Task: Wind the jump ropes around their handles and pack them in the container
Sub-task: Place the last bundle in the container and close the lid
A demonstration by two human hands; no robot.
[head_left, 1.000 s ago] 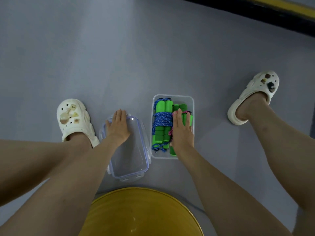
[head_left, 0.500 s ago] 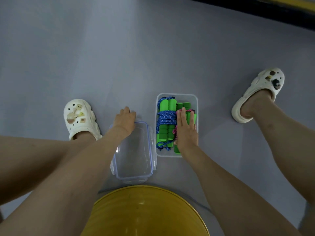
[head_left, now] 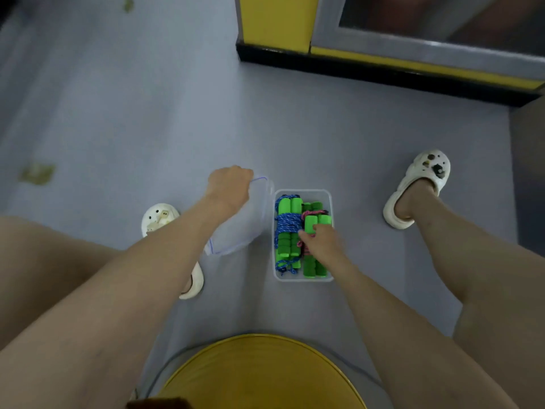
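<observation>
A clear plastic container [head_left: 303,192] stands on the grey floor between my feet. Inside lie jump ropes with green foam handles: one wound in blue rope [head_left: 287,228] on the left, one with pink rope [head_left: 317,222] on the right. My right hand [head_left: 320,242] rests on the pink-roped bundle, fingers curled down onto it. My left hand [head_left: 228,185] grips the far edge of the clear lid [head_left: 244,228], which is lifted and tilted just left of the container.
White clogs are on my feet, the left one [head_left: 160,218] and the right one [head_left: 418,187]. A yellow round stool seat [head_left: 259,376] is below me. A yellow-and-black base of a cabinet [head_left: 383,63] stands at the far right.
My left hand went from lying flat on the lid to gripping its far edge and lifting it off the floor. My right hand slid lower on the bundle. The view tilted up.
</observation>
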